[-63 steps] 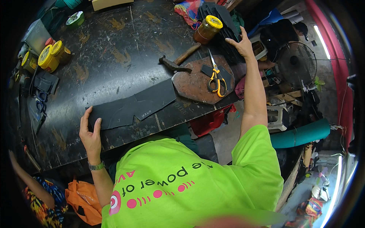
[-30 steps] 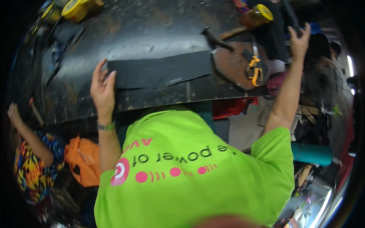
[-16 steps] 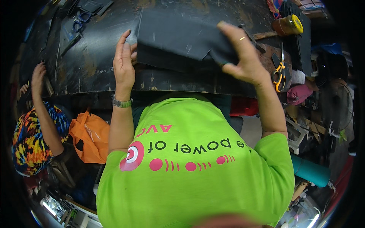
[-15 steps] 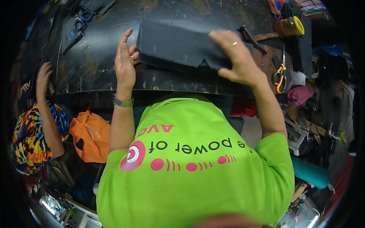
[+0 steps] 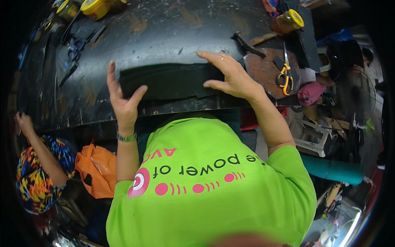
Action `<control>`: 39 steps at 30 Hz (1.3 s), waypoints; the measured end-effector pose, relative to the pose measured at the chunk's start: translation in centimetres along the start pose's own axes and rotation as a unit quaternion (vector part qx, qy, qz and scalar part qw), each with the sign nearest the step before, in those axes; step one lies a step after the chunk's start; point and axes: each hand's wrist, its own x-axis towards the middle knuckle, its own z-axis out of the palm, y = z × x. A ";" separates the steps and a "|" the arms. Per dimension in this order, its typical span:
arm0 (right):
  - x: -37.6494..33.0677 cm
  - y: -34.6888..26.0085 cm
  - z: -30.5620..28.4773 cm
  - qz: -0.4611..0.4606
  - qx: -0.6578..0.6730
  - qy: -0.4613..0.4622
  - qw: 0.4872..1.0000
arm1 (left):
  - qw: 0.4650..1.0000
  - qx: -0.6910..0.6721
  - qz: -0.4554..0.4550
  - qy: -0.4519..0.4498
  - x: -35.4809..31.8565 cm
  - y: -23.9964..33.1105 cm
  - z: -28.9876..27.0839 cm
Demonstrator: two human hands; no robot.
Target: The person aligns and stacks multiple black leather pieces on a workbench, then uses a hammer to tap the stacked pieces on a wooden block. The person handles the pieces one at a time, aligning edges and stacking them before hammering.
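A long black panel, perhaps leather or cloth [image 5: 168,82], lies along the near edge of the dark worktable [image 5: 173,39]. Beside its left end is my left hand [image 5: 124,101], with index finger stretched out and thumb spread over the panel's corner. My right hand [image 5: 234,80] reaches across the right end, thumb and fingers wide apart. Both hands look open, lightly at the panel or just above it; whether they touch it I cannot tell. Part of the right end is hidden beneath my right hand.
Right of my right hand lie a hammer [image 5: 251,45], a brown board [image 5: 263,68] and orange-handled scissors [image 5: 285,76]. Behind them stands a yellow-lidded jar [image 5: 288,21]. Blue-handled scissors [image 5: 75,49] lie at left. A co-worker's arm [image 5: 43,152] rests near the table's left edge.
The panel, raised and tilted before, now lies flat and nearer the table's front edge. My left thumb has spread over its corner. The view has shifted, bringing yellow-lidded tubs into sight at far left.
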 end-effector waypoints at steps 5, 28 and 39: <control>-0.1 -2.3 0.3 -0.009 0.064 0.082 0.995 | 0.921 -0.379 -0.084 -0.024 -1.0 -1.3 0.5; -11.6 10.1 -10.4 0.502 -0.280 0.166 0.801 | 0.961 -0.133 -0.110 0.215 0.3 -3.0 -4.9; -2.8 9.1 -9.9 0.246 -0.159 0.179 0.939 | 0.916 -0.273 -0.119 0.270 0.6 -4.6 -7.2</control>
